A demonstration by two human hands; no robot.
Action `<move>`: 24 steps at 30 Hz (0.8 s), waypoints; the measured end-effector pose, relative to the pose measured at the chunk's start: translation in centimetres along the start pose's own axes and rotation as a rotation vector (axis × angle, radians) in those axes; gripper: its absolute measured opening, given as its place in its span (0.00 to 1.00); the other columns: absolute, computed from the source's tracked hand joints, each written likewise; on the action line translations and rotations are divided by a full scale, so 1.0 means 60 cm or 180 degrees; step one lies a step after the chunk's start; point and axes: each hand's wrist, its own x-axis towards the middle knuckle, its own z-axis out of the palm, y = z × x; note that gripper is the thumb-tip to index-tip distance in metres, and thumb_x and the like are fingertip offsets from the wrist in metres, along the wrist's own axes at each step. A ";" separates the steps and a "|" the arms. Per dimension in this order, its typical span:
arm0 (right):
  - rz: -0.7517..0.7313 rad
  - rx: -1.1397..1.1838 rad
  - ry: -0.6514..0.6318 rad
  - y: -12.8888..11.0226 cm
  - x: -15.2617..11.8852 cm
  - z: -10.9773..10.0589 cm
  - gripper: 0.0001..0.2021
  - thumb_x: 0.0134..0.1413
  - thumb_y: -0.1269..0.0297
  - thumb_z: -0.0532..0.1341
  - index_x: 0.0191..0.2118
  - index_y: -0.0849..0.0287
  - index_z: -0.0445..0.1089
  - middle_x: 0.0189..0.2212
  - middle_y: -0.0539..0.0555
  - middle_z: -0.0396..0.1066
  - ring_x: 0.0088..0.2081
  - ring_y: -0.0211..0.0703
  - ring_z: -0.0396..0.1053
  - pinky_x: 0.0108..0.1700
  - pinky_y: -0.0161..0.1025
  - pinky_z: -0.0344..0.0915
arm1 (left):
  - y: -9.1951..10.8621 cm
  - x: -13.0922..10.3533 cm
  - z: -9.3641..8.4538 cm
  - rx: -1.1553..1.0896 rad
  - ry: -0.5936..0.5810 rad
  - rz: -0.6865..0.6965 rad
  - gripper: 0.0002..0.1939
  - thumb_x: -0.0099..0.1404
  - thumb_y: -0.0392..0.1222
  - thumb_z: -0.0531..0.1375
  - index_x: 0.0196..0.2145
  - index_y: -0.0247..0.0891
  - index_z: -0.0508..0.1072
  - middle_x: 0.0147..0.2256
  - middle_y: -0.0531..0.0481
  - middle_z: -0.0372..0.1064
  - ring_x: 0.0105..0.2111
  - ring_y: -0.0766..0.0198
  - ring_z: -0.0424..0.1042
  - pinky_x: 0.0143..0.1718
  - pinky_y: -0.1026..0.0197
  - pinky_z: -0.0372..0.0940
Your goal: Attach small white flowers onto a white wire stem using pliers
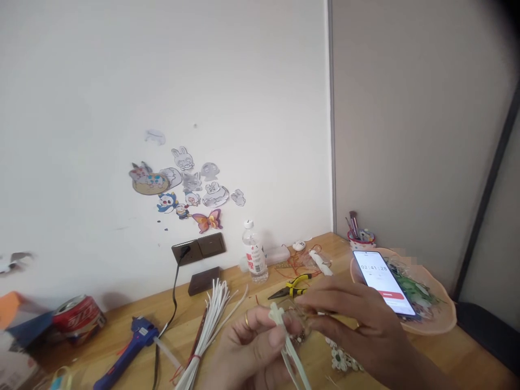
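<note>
My left hand (260, 346), with a ring on one finger, is closed in a pinch on a pale flower-shaped loop of strips (277, 313). Its long loose ends trail down toward the bottom edge of the head view. Just to the right, my right hand (361, 330) has its thumb and fingers pressed together close to the loop. Whatever lies between those fingertips is too small or blurred to name. Small white flowers with dark centres (341, 357) lie on the table, partly hidden under my right hand.
Yellow-black pliers (290, 287) lie behind my hands. A bundle of white strips (207, 330), a blue glue gun (136, 346) and a red can (79, 319) are on the left. A water bottle (255, 254) stands near the wall. A phone (384, 281) rests on a pink bowl (444, 319).
</note>
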 end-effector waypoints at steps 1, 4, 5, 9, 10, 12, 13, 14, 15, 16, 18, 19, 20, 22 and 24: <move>0.0112 0.0018 -0.0066 0.000 0.001 -0.001 0.11 0.49 0.75 0.59 0.40 0.57 0.67 0.31 0.49 0.70 0.33 0.32 0.67 0.35 0.27 0.65 | 0.001 0.000 -0.001 -0.0054 0.0097 0.0068 0.11 0.31 0.30 0.70 0.17 0.32 0.74 0.20 0.48 0.74 0.20 0.67 0.72 0.23 0.71 0.67; 0.0234 -0.0049 -0.0183 -0.002 0.003 -0.003 0.12 0.50 0.76 0.57 0.40 0.55 0.66 0.32 0.49 0.69 0.34 0.32 0.67 0.36 0.28 0.64 | 0.001 0.003 -0.006 -0.0192 0.0311 0.0347 0.09 0.38 0.27 0.68 0.20 0.32 0.75 0.20 0.48 0.74 0.21 0.67 0.73 0.25 0.69 0.69; 0.0198 -0.0085 -0.0201 -0.003 0.003 -0.003 0.12 0.50 0.76 0.57 0.40 0.56 0.66 0.32 0.49 0.69 0.34 0.33 0.67 0.36 0.28 0.63 | 0.001 0.004 -0.007 -0.0236 0.0351 0.0441 0.07 0.41 0.26 0.66 0.21 0.31 0.75 0.21 0.47 0.74 0.22 0.67 0.73 0.26 0.69 0.69; -0.0049 -0.0161 -0.0302 -0.002 -0.001 0.003 0.12 0.50 0.77 0.56 0.40 0.59 0.67 0.32 0.51 0.68 0.35 0.34 0.66 0.37 0.29 0.63 | -0.001 0.008 -0.008 -0.0342 0.0433 0.0668 0.08 0.52 0.23 0.57 0.25 0.30 0.74 0.23 0.46 0.74 0.22 0.68 0.73 0.26 0.70 0.69; -0.0080 -0.0163 -0.0330 -0.001 -0.002 0.004 0.12 0.50 0.77 0.56 0.41 0.59 0.67 0.32 0.52 0.67 0.34 0.34 0.65 0.37 0.29 0.63 | -0.001 0.009 -0.008 -0.0352 0.0461 0.0686 0.08 0.53 0.23 0.56 0.25 0.29 0.74 0.23 0.46 0.74 0.22 0.69 0.73 0.25 0.71 0.69; -0.0105 -0.0173 -0.0334 0.000 -0.005 0.005 0.12 0.51 0.77 0.55 0.41 0.59 0.66 0.32 0.52 0.66 0.34 0.34 0.65 0.36 0.30 0.63 | 0.000 0.010 -0.007 -0.0338 0.0523 0.0688 0.09 0.54 0.23 0.55 0.25 0.29 0.73 0.24 0.45 0.74 0.22 0.69 0.73 0.24 0.71 0.69; -0.0109 -0.0184 -0.0320 0.000 -0.006 0.005 0.12 0.51 0.77 0.55 0.42 0.59 0.66 0.32 0.52 0.66 0.33 0.34 0.65 0.35 0.30 0.63 | 0.000 0.010 -0.006 -0.0326 0.0550 0.0679 0.09 0.55 0.23 0.55 0.25 0.28 0.73 0.24 0.45 0.74 0.22 0.69 0.73 0.24 0.71 0.69; -0.0123 -0.0193 -0.0309 0.000 -0.007 0.004 0.13 0.51 0.77 0.55 0.42 0.58 0.66 0.32 0.52 0.66 0.33 0.34 0.65 0.34 0.31 0.63 | 0.000 0.009 -0.006 -0.0315 0.0570 0.0662 0.09 0.55 0.23 0.55 0.25 0.28 0.73 0.24 0.45 0.74 0.22 0.68 0.73 0.23 0.72 0.69; -0.0140 -0.0200 -0.0304 -0.001 -0.008 0.004 0.13 0.51 0.77 0.55 0.42 0.58 0.66 0.32 0.52 0.66 0.33 0.34 0.64 0.34 0.31 0.63 | 0.000 0.009 -0.005 -0.0316 0.0581 0.0648 0.09 0.55 0.23 0.54 0.25 0.28 0.73 0.24 0.45 0.74 0.22 0.68 0.73 0.22 0.72 0.69; -0.0151 -0.0204 -0.0309 -0.002 -0.008 0.003 0.12 0.51 0.77 0.55 0.41 0.58 0.66 0.32 0.52 0.65 0.32 0.34 0.64 0.33 0.31 0.63 | 0.000 0.008 -0.005 -0.0323 0.0582 0.0630 0.09 0.55 0.23 0.54 0.25 0.28 0.73 0.24 0.45 0.74 0.22 0.69 0.73 0.22 0.72 0.69; -0.0183 -0.0219 -0.0323 -0.004 -0.008 0.001 0.12 0.50 0.77 0.55 0.40 0.58 0.67 0.31 0.52 0.65 0.32 0.35 0.64 0.32 0.31 0.64 | 0.001 0.007 -0.003 -0.0339 0.0575 0.0594 0.09 0.56 0.23 0.54 0.26 0.28 0.72 0.24 0.46 0.73 0.21 0.69 0.73 0.21 0.73 0.68; -0.0202 -0.0247 -0.0311 -0.005 -0.007 0.001 0.11 0.50 0.76 0.55 0.40 0.58 0.67 0.31 0.52 0.65 0.32 0.35 0.64 0.32 0.31 0.64 | 0.001 0.006 -0.002 -0.0347 0.0585 0.0581 0.08 0.56 0.24 0.54 0.26 0.28 0.72 0.24 0.46 0.73 0.21 0.69 0.73 0.20 0.74 0.68; -0.0231 -0.0281 -0.0282 -0.004 -0.006 0.000 0.11 0.50 0.76 0.56 0.40 0.58 0.67 0.31 0.52 0.66 0.32 0.35 0.64 0.32 0.31 0.64 | 0.002 0.006 -0.002 -0.0356 0.0598 0.0578 0.08 0.56 0.24 0.54 0.26 0.28 0.72 0.24 0.46 0.73 0.21 0.70 0.73 0.20 0.74 0.68; -0.0293 -0.0343 -0.0215 -0.003 -0.004 -0.002 0.12 0.50 0.76 0.56 0.41 0.58 0.67 0.31 0.52 0.66 0.31 0.35 0.65 0.31 0.32 0.64 | 0.003 0.004 -0.001 -0.0366 0.0622 0.0545 0.08 0.56 0.24 0.54 0.27 0.28 0.71 0.24 0.47 0.73 0.20 0.70 0.73 0.19 0.74 0.68; -0.0334 -0.0390 -0.0179 -0.003 -0.002 -0.004 0.12 0.50 0.76 0.56 0.41 0.57 0.67 0.30 0.52 0.67 0.30 0.35 0.65 0.31 0.32 0.64 | 0.005 0.002 0.001 -0.0379 0.0631 0.0516 0.07 0.56 0.24 0.54 0.28 0.28 0.71 0.25 0.47 0.72 0.20 0.71 0.72 0.19 0.75 0.68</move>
